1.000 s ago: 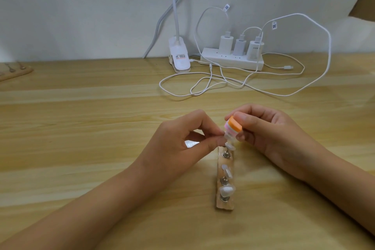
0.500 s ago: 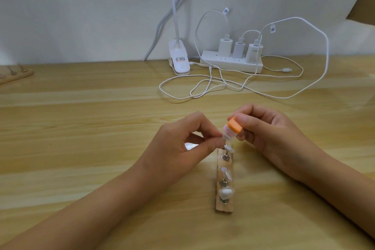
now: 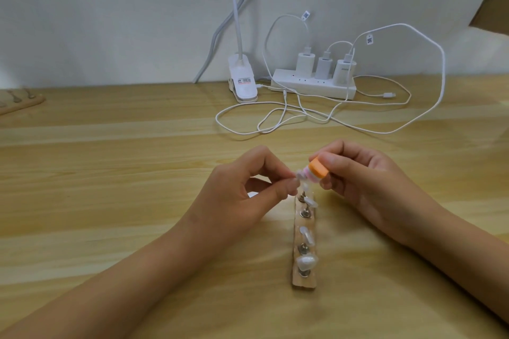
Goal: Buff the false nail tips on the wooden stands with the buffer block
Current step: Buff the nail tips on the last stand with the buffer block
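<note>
Two hands meet over the far end of the stand [image 3: 303,242]: the right hand [image 3: 366,184] grips the buffer [image 3: 398,172] between thumb and fingers, its pink face against the tip [image 3: 381,174] that the left hand [image 3: 242,190] pinches between thumb and forefinger. Below them, toward the person, three more tips [image 3: 306,262] sit on metal pegs along the stand. Well beyond the hands, a power strip [image 3: 314,85], cables [image 3: 275,121] and a clip lamp [image 3: 242,82] lie by the wall.

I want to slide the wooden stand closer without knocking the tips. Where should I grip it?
Pinch the wooden stand at its bare near end, by its long side edges, coming in low from the near side. The nail tips stand on pegs along its top, and both hands work at the far end, so probably only that end is free.
</note>
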Demonstrator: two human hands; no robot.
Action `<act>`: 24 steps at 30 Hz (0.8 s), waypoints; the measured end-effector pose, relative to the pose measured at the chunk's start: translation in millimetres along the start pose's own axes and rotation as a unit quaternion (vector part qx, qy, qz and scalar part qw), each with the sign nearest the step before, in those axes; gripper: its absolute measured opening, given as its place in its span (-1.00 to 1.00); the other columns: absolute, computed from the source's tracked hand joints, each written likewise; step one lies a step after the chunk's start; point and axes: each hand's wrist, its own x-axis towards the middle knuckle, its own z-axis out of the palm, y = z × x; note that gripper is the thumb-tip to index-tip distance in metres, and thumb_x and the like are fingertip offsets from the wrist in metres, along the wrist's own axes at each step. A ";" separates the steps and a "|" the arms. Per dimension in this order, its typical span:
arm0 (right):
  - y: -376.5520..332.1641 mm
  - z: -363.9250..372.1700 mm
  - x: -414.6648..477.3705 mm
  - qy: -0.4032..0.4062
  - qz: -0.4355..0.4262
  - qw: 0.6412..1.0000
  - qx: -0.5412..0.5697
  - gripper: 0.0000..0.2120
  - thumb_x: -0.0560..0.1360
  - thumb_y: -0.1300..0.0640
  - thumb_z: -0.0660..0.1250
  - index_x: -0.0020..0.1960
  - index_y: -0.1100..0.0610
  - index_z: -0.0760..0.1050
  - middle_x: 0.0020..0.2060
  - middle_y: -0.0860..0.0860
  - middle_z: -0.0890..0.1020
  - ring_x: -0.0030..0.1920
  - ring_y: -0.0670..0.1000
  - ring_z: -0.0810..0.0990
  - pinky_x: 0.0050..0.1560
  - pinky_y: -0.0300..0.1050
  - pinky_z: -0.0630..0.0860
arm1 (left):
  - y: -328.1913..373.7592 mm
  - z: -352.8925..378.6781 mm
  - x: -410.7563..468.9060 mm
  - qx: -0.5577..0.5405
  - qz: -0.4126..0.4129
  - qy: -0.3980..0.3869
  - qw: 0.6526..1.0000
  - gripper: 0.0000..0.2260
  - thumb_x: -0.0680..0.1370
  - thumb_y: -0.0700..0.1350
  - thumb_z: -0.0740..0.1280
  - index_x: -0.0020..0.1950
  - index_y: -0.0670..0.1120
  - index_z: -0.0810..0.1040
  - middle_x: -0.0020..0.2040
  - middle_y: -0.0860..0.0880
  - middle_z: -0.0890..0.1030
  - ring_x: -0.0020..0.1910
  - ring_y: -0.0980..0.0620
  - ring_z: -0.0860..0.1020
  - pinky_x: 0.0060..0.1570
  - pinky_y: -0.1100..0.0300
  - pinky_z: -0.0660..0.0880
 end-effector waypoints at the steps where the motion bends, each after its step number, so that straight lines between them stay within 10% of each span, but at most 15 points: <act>1: 0.2 -0.1 -0.4 -0.004 -0.002 1.000 0.003 -0.87 0.32 0.02 0.50 -0.21 0.07 0.66 -0.30 0.00 0.65 -0.31 -0.11 0.53 -0.18 -0.31 0.52 | 0.1 0.1 -0.2 -0.002 -0.002 0.000 1.000 -0.86 0.48 -0.19 0.45 -0.15 0.05 0.56 -0.19 0.10 0.66 -0.17 0.13 0.66 -0.15 0.35 0.53; 24: -2.3 -0.4 0.6 0.066 -0.019 0.997 0.023 -0.89 0.33 0.09 0.45 -0.15 0.07 0.66 -0.28 0.09 0.65 -0.22 0.07 0.56 -0.16 -0.27 0.58 | 2.7 -0.8 -0.6 0.001 -0.060 0.011 0.998 -0.95 0.46 -0.08 0.43 -0.16 0.08 0.61 -0.22 0.07 0.66 -0.22 0.16 0.65 -0.18 0.36 0.51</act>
